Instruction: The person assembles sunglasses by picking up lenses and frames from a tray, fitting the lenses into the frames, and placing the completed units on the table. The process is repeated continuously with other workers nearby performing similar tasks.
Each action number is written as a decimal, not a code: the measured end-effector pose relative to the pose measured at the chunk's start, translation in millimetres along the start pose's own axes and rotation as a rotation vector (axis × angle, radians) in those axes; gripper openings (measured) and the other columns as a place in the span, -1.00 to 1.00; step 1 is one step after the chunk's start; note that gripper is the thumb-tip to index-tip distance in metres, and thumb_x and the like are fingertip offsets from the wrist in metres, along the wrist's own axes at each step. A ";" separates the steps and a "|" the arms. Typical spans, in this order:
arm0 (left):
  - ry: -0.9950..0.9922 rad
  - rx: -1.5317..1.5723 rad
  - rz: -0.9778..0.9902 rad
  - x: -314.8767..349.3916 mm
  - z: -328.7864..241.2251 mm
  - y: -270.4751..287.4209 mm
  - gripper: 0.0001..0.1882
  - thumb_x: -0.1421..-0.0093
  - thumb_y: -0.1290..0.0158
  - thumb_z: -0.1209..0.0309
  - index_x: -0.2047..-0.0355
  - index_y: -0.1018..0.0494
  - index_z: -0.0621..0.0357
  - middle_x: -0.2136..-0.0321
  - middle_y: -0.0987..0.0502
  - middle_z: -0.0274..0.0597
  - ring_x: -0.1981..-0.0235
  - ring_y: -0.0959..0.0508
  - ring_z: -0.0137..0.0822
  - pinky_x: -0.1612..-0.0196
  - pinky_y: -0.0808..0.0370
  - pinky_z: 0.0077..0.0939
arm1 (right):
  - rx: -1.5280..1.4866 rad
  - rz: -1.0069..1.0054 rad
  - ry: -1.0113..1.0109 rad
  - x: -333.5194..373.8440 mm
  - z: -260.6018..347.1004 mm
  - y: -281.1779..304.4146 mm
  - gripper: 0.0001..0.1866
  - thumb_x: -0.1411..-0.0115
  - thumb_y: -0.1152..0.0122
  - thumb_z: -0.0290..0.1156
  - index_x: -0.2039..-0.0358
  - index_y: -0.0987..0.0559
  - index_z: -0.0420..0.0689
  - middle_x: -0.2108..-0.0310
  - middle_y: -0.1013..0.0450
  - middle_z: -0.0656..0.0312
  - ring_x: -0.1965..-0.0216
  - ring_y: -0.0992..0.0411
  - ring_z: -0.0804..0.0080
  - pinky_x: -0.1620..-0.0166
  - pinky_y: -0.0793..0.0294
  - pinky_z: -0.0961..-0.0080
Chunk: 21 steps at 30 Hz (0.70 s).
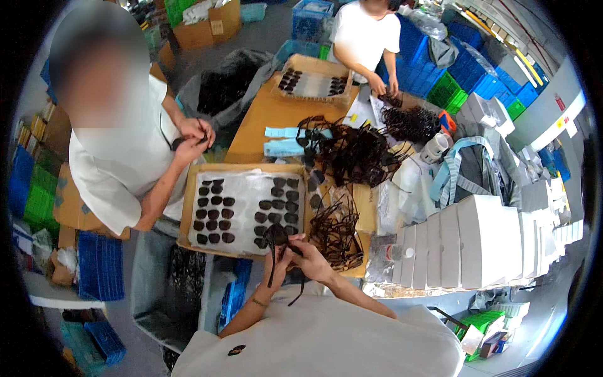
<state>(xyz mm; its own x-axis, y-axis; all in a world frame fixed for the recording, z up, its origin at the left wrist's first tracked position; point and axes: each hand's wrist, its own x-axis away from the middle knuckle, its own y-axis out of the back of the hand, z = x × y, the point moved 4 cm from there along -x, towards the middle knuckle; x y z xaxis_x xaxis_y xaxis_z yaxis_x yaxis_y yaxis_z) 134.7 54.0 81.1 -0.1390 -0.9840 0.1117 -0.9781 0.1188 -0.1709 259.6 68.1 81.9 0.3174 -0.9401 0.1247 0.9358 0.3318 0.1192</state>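
My left hand and my right hand are raised together over the near edge of a cardboard tray, both gripping one pair of dark sunglasses. Its temple arms hang down between my wrists. The tray is lined with white sheet and holds rows of dark lenses. Just right of my hands lies a heap of dark glasses frames.
A person in a white shirt stands at the left handling a frame. Another person works at the far end by a second tray. White boxes stand in rows at right. Blue crates stack behind.
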 end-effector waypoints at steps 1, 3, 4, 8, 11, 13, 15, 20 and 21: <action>0.010 0.061 -0.005 3.6 0.5 -2.5 -0.66 -0.38 0.03 0.18 0.03 -0.40 0.19 0.27 -0.50 -0.30 0.36 -0.45 -0.52 0.33 -0.45 -0.53 | -0.003 0.008 0.096 1.2 2.3 -6.7 -0.61 -0.29 -0.01 -0.56 -0.12 -0.40 -0.36 0.02 -0.46 0.00 -0.08 -0.36 0.34 -0.16 -0.29 0.43; -0.001 0.219 -0.070 4.8 3.4 -4.4 -0.65 -0.38 0.04 0.16 0.04 -0.40 0.20 0.25 -0.52 -0.30 0.37 -0.43 -0.52 0.34 -0.42 -0.53 | 0.040 -0.072 0.079 1.0 -3.8 -14.7 -0.49 -0.10 0.06 -0.78 -0.12 -0.39 -0.35 -0.02 -0.43 -0.05 -0.04 -0.40 0.25 -0.07 -0.35 0.47; 0.010 0.256 -0.068 5.9 5.7 -4.0 -0.65 -0.39 0.05 0.17 0.05 -0.40 0.21 0.22 -0.52 -0.29 0.36 -0.43 -0.51 0.32 -0.42 -0.54 | -0.023 -0.106 0.045 1.6 -7.6 -16.7 -0.47 -0.05 0.12 -0.82 -0.09 -0.40 -0.31 0.03 -0.45 0.00 0.00 -0.40 0.28 -0.04 -0.37 0.48; -0.216 -0.016 0.019 7.9 -0.2 -4.9 -0.70 -0.41 0.15 0.32 -0.03 -0.40 0.19 -0.09 -0.45 -0.12 0.08 -0.47 -0.32 0.01 -0.39 -0.42 | -0.296 -0.093 -0.136 11.6 -14.4 -22.2 -0.60 -0.22 0.10 -0.73 -0.07 -0.40 -0.22 0.14 -0.43 0.23 0.12 -0.38 0.46 0.05 -0.41 0.51; -0.258 -0.142 -0.120 8.2 -8.0 7.4 -0.62 -0.46 0.28 0.22 0.09 -0.44 0.23 -0.02 -0.51 -0.17 0.12 -0.50 -0.36 0.03 -0.41 -0.41 | -0.778 0.027 -0.333 20.6 -14.3 -28.2 -0.63 -0.27 -0.02 -0.59 -0.10 -0.40 -0.21 0.14 -0.45 0.21 0.08 -0.43 0.41 0.03 -0.45 0.44; -0.145 0.209 -0.307 3.2 -7.4 24.1 -0.59 -0.46 0.27 0.15 0.20 -0.40 0.25 0.13 -0.57 -0.07 0.14 -0.55 -0.28 0.03 -0.46 -0.37 | -0.944 0.064 -0.269 20.1 -10.0 -25.1 -0.67 -0.24 -0.10 -0.60 -0.04 -0.43 -0.23 0.13 -0.46 0.14 0.10 -0.49 0.35 0.08 -0.51 0.44; -0.117 0.484 -0.388 3.5 -8.4 42.6 -0.61 -0.45 0.24 0.15 0.29 -0.39 0.22 0.24 -0.59 -0.02 0.23 -0.58 -0.26 0.11 -0.51 -0.36 | -0.633 -0.059 -0.179 11.1 -13.5 -10.9 -0.69 -0.24 -0.09 -0.64 -0.01 -0.43 -0.25 0.15 -0.47 0.12 0.12 -0.52 0.30 0.07 -0.52 0.43; -0.002 0.464 -0.235 36.9 2.0 70.2 -0.65 -0.45 0.22 0.20 0.27 -0.42 0.21 0.52 -0.53 -0.08 0.52 -0.57 -0.22 0.39 -0.51 -0.38 | 0.267 -0.190 0.087 -30.3 -23.3 32.7 -0.76 -0.28 -0.16 -0.49 0.08 -0.48 -0.32 0.22 -0.53 0.15 0.27 -0.51 0.37 0.08 -0.46 0.50; 0.045 0.474 -0.248 44.5 9.0 69.3 -0.65 -0.45 0.22 0.20 0.27 -0.43 0.21 0.55 -0.52 -0.11 0.56 -0.56 -0.23 0.46 -0.48 -0.44 | 0.253 -0.178 0.008 -37.2 -29.6 39.5 -0.78 -0.24 -0.22 -0.50 0.13 -0.50 -0.29 0.29 -0.53 0.18 0.35 -0.47 0.41 0.18 -0.45 0.54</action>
<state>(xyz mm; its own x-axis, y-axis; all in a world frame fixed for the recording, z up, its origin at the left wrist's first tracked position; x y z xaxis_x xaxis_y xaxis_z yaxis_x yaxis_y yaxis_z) 62.1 17.2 65.3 0.0710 -0.9669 0.2453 -0.8067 -0.2003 -0.5560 289.3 113.8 52.8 0.1541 -0.9854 0.0721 0.9092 0.1700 0.3801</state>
